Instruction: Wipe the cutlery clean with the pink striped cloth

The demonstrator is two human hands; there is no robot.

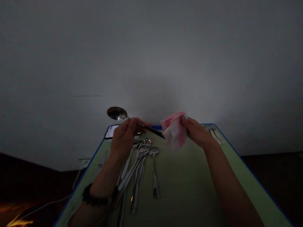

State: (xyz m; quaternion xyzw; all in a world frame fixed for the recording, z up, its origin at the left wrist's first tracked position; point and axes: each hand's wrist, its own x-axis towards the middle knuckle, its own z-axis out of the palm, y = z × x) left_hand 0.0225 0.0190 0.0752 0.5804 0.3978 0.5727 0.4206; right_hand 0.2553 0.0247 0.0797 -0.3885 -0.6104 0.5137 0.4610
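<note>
A large metal spoon is held up above the far part of the table, its bowl to the left and its handle slanting down to the right. My left hand is closed around the handle close to the bowl. In my right hand is a pink and white cloth, pinched between thumb and fingers. The cloth meets the end of the spoon's handle, whose tip is hidden in its folds. Below my left hand lies a loose pile of spoons and other cutlery, with a single spoon at its right side.
The green table has a blue edge and stands against a grey wall. A lit phone lies at the back left. Several pieces of cutlery lie at the back right. A white cable hangs from a wall socket at left.
</note>
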